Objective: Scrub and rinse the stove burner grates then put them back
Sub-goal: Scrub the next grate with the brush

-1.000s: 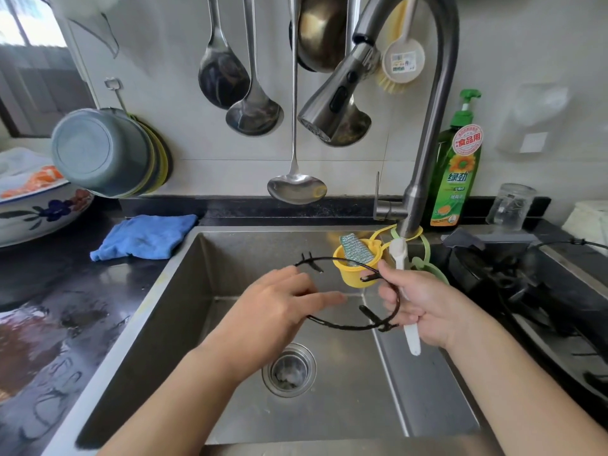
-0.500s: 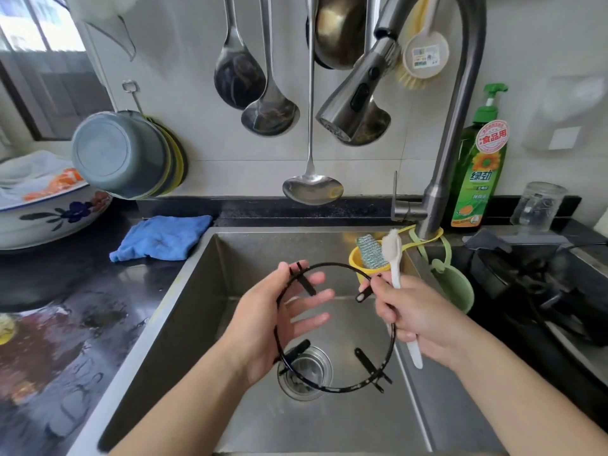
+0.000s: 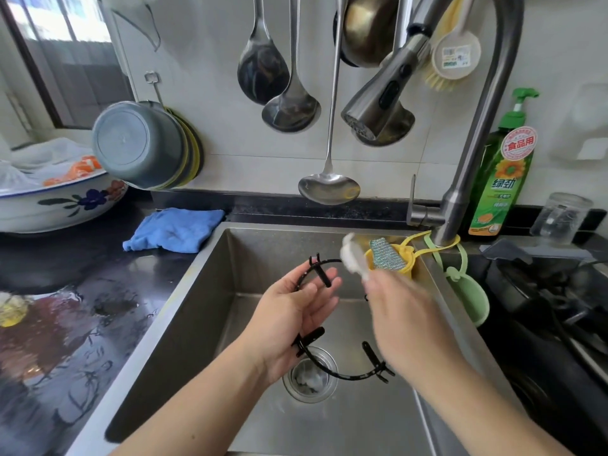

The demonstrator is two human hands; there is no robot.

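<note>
- Grate [image 3: 343, 376]: black ring with prongs, upright over the sink [image 3: 230, 268], above the drain [image 3: 311, 378].
- Left hand [image 3: 289, 320]: I held the grate's left edge, palm up, fingers loosely curled round the ring.
- Right hand [image 3: 399, 320]: blurred; I gripped a white brush [image 3: 352, 255], its head at the ring's top.
- Faucet [image 3: 378, 113]: over the sink.
- Blue cloth [image 3: 174, 233]: on the counter, left.

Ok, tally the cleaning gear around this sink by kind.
Brushes: 2, the handheld brush in the right hand and the hanging brush
Scouring pad: 1
Blue cloth: 1
Soap bottle: 1
Total: 5
</note>
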